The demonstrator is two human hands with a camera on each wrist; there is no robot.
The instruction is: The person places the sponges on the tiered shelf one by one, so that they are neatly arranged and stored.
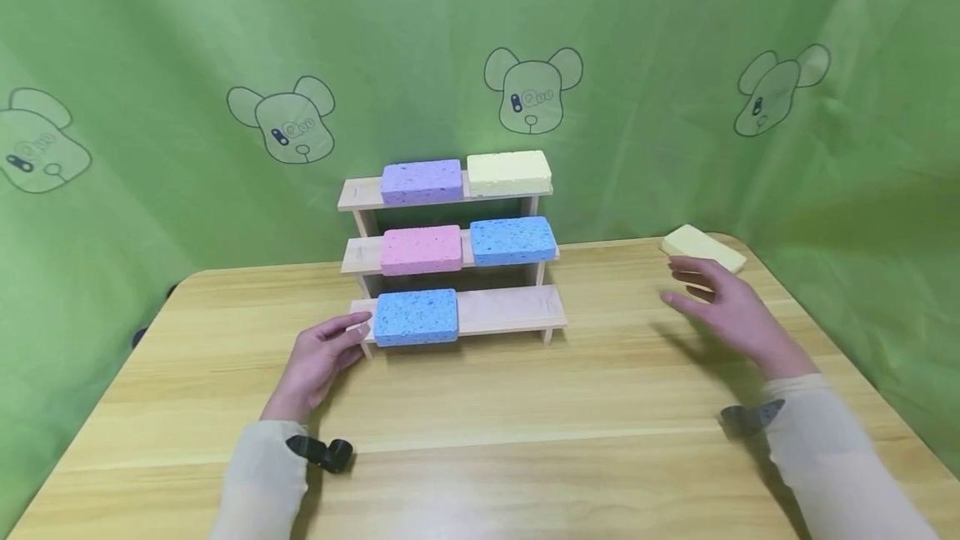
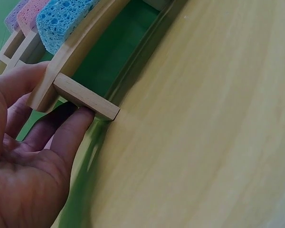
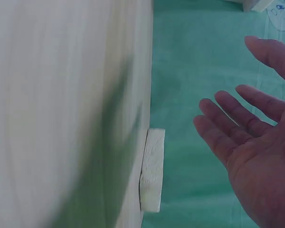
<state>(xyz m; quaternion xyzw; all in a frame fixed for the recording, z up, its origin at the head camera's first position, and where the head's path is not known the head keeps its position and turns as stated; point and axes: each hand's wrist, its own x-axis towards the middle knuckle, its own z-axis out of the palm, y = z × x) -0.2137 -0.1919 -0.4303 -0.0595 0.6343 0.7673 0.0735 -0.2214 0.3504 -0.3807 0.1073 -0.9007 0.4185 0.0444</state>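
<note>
A three-tier wooden rack (image 1: 510, 309) stands on the table and bears several sponges. My left hand (image 1: 324, 361) grips the left end of its lowest shelf, and in the left wrist view the fingers bear against the shelf's wooden leg (image 2: 87, 96). Right beside that hand lies a blue sponge (image 1: 416, 317) on the lowest shelf. My right hand (image 1: 723, 307) hovers over the table with spread fingers and holds nothing. Just beyond it, a pale yellow sponge (image 1: 705, 248) lies at the table's far right corner, partly covered by the hand in the head view.
On the middle shelf sit a pink sponge (image 1: 422, 250) and another blue sponge (image 1: 513, 241). The top shelf bears a purple sponge (image 1: 422, 182) and a second pale yellow sponge (image 1: 508, 172). A green curtain (image 1: 420, 40) hangs close behind the wooden table (image 1: 525, 432).
</note>
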